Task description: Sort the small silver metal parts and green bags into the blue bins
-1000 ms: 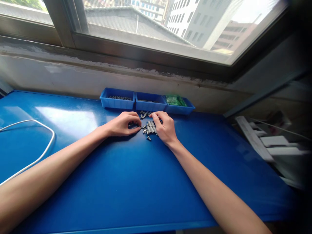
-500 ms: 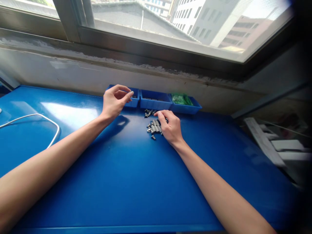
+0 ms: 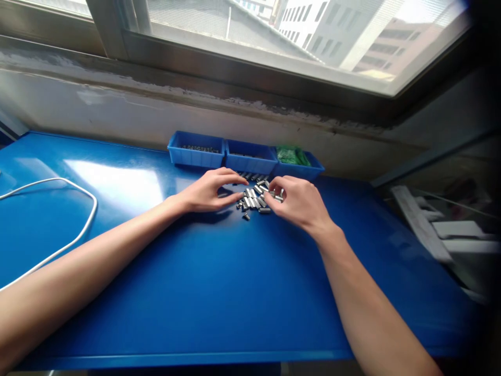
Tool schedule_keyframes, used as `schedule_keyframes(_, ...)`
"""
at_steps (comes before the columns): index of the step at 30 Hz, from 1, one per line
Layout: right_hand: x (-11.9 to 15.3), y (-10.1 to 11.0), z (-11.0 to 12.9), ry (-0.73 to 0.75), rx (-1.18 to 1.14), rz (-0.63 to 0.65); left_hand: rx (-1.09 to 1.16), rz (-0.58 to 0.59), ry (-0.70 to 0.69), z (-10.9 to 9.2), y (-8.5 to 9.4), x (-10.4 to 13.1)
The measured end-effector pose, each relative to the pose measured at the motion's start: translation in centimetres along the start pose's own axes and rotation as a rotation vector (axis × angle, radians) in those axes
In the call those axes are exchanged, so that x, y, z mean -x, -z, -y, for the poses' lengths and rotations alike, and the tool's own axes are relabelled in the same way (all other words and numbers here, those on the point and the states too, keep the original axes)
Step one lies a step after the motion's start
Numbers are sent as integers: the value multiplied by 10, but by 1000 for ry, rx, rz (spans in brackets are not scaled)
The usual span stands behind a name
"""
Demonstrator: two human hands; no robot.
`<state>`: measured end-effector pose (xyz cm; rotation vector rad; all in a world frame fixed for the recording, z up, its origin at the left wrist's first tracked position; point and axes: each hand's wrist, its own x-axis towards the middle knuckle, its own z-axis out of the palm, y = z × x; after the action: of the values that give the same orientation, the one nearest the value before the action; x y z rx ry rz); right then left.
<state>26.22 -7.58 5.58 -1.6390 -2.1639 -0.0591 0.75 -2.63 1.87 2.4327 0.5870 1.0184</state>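
Left grip (image 3: 213, 191): thumb and fingers stand apart at the left side of the loose metal pieces.
Right grip (image 3: 299, 203): thumb and forefinger curl close together over the pile's right side; whether they pinch a piece cannot be told.
Metal pieces (image 3: 251, 202): heaped between both hands on the blue tabletop (image 3: 215, 292), toward its far edge.
Stray screw (image 3: 246, 216): just beside the heap, on the side facing the near edge.
Blue bins (image 3: 195, 157): three in a row along the far edge, small parts in the left one, green packaging (image 3: 289, 155) in the right.
White cable (image 3: 84, 227): loops in from the left edge.
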Motion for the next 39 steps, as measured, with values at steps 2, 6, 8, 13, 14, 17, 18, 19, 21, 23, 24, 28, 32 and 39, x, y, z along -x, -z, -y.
schedule_keyframes(2,2,8,-6,29,19,75,-59,72,-25,1,-2,3)
schedule_keyframes(6,4,11,-14,86,-113,204,-124,164,-42,2,-3,4)
schedule_keyframes(8,3,7,-16,90,-173,225,-125,162,-43,2,-2,4)
schedule_keyframes(13,1,0,-16,47,-319,251,-117,130,-27,2,0,3)
schedule_keyframes(14,1,-1,-17,44,-345,252,-116,125,-22,2,-1,3)
schedule_keyframes(17,1,-2,-19,58,-379,240,-115,108,-9,3,-1,3)
schedule_keyframes(18,1,-1,-20,62,-388,231,-113,103,-4,3,-2,3)
schedule_keyframes(19,1,-1,-21,63,-403,218,-110,97,1,3,-2,4)
schedule_keyframes(21,0,0,-21,57,-452,190,-106,81,10,4,-2,4)
schedule_keyframes(23,0,2,-21,36,-516,162,-98,65,16,4,-2,4)
schedule_keyframes(24,-1,2,-20,22,-553,146,-94,56,17,4,-1,4)
schedule_keyframes(28,-1,0,-15,-41,-744,95,-84,29,14,2,0,4)
schedule_keyframes(32,-2,-9,-8,-110,-935,93,-78,51,32,0,1,3)
schedule_keyframes(39,-1,-18,-2,-179,-1134,42,-17,67,28,1,3,3)
